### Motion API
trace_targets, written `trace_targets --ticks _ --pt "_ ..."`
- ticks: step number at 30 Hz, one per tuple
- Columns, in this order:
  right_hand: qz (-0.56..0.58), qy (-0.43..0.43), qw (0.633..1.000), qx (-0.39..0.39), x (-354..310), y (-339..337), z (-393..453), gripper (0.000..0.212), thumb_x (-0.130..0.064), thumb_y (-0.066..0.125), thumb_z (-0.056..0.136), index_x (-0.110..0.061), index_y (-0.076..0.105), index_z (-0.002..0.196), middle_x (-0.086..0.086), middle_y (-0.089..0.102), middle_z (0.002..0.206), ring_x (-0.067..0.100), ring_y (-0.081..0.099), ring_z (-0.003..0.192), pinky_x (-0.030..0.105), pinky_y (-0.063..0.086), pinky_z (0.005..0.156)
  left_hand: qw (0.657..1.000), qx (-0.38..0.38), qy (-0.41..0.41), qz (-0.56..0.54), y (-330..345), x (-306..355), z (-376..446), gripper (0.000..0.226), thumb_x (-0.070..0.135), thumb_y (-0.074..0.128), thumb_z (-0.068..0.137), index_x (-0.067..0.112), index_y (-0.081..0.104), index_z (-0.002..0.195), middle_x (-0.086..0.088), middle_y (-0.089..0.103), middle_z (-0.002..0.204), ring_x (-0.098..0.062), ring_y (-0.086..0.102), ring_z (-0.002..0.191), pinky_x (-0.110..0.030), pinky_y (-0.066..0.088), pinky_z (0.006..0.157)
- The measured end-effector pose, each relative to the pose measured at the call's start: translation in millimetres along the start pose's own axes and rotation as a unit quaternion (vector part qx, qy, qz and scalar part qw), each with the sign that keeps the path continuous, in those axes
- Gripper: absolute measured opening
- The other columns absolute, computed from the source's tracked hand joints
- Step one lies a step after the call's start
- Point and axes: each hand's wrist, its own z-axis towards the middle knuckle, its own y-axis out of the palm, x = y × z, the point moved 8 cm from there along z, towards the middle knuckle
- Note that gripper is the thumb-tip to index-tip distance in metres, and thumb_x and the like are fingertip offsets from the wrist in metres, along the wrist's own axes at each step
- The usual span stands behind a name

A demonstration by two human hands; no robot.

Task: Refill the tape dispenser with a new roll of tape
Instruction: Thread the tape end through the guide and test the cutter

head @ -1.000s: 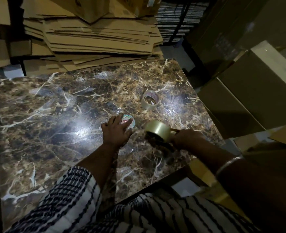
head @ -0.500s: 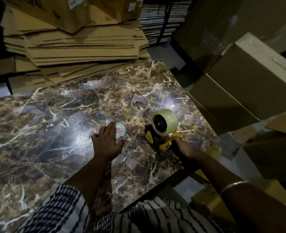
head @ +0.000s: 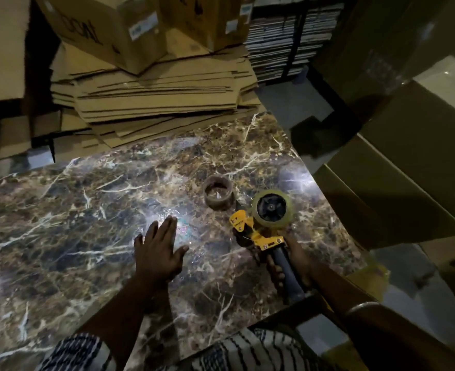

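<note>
Dim storeroom: flattened cardboard stack [head: 156,103] behind, big cartons [head: 408,183] to the right. Brown marble tabletop [head: 60,223] fills the middle, glare spot near its centre. Tape dispenser [head: 263,231], yellow frame with black handle, at the tabletop's right edge, a clear tape roll [head: 271,210] seated on its hub. Right hand [head: 296,263] wrapped round the handle, gripping it. Left hand [head: 159,250] flat with fingers straight and spread, holding nothing; can't tell if it touches the surface. Empty cardboard core [head: 218,195] lies on the tabletop just left of the dispenser head. Small round item [head: 182,223] by the left fingertips, washed out by glare.
</note>
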Motion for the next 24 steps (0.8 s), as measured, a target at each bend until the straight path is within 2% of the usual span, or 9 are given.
trace_targets --ticks 2,4,8,10,12,14,18,21,24 --pt "-0.014 0.019 0.999 -0.022 -5 -8 7 0.065 -0.074 0.070 0.063 -0.011 0.073 0.075 0.006 0.059 0.061 0.023 0.050 0.054 0.034 0.038 0.058 0.999 -0.017 -0.029 0.006 2 4 -3 0.080 0.065 0.047 0.086 0.031 0.024 0.156 0.009 0.028 0.162 -0.027 0.030 0.147 -0.061 0.030 0.109" --pt "-0.075 0.027 0.996 -0.033 -13 -13 11 0.073 -0.077 0.055 0.076 -0.005 0.067 0.073 0.011 0.055 0.059 0.026 0.048 0.051 0.033 0.037 0.053 0.998 -0.030 -0.057 0.001 4 8 -7 0.079 0.061 0.043 0.090 0.031 0.013 0.158 0.010 0.016 0.165 -0.025 0.018 0.152 -0.063 0.022 0.113" --pt "-0.085 -0.039 0.994 0.056 -40 -27 22 0.070 -0.056 0.032 0.102 -0.005 0.079 0.088 0.009 0.064 0.068 0.025 0.056 0.065 0.035 0.043 0.062 0.989 -0.046 -0.138 -0.026 9 14 -19 0.073 0.053 0.030 0.095 0.024 0.011 0.159 0.006 0.008 0.167 -0.021 0.008 0.154 -0.061 0.019 0.115" --pt "-0.082 -0.076 0.991 0.072 -52 -27 23 0.064 -0.044 0.022 0.108 -0.002 0.069 0.095 0.007 0.064 0.063 0.018 0.060 0.056 0.028 0.049 0.056 0.983 -0.048 -0.174 -0.038 9 18 -27 0.072 0.051 0.025 0.093 0.022 0.015 0.158 0.004 0.013 0.167 -0.023 0.010 0.154 -0.061 0.023 0.114" --pt "-0.157 -0.100 0.977 0.107 -62 -32 18 0.053 -0.049 0.026 0.107 -0.015 0.062 0.088 -0.002 0.068 0.067 0.008 0.063 0.057 0.021 0.052 0.060 0.977 -0.069 -0.198 -0.049 11 21 -29 0.068 0.049 0.028 0.098 0.024 0.013 0.159 0.005 0.009 0.167 -0.023 0.008 0.154 -0.059 0.021 0.116" --pt "-0.321 -0.136 0.920 0.178 -74 -36 4 0.047 -0.061 0.033 0.099 -0.026 0.060 0.085 -0.001 0.068 0.082 0.011 0.064 0.073 0.025 0.053 0.075 0.972 -0.089 -0.210 -0.055 9 25 -30 0.066 0.048 0.031 0.101 0.024 0.009 0.159 0.006 0.006 0.167 -0.022 0.005 0.154 -0.055 0.019 0.117" --pt "-0.543 -0.299 0.697 0.360 -114 -21 -38 0.049 -0.032 0.035 0.106 -0.004 0.069 0.083 0.019 0.067 0.079 0.033 0.067 0.070 0.036 0.055 0.063 0.973 -0.109 -0.192 -0.068 7 30 -29 0.069 0.043 0.030 0.100 0.010 0.015 0.158 -0.009 0.013 0.166 -0.031 0.012 0.153 -0.048 0.020 0.122" --pt "-0.593 -0.287 0.632 0.410 -124 7 -58 0.030 -0.030 0.050 0.094 -0.006 0.068 0.087 0.016 0.070 0.085 0.034 0.068 0.077 0.035 0.052 0.063 0.963 -0.147 -0.215 -0.068 14 23 -30 0.077 0.046 0.032 0.089 0.007 0.022 0.155 -0.015 0.021 0.163 -0.031 0.024 0.150 -0.048 0.029 0.118" --pt "-0.675 -0.321 0.549 0.373 -137 57 -57 0.031 -0.026 0.044 0.094 -0.011 0.071 0.094 0.011 0.072 0.096 0.029 0.069 0.086 0.036 0.053 0.071 0.964 -0.118 -0.221 -0.088 -22 33 -22 0.044 0.042 0.044 0.091 0.013 0.056 0.122 -0.012 0.061 0.128 -0.032 0.058 0.119 -0.042 0.050 0.095"
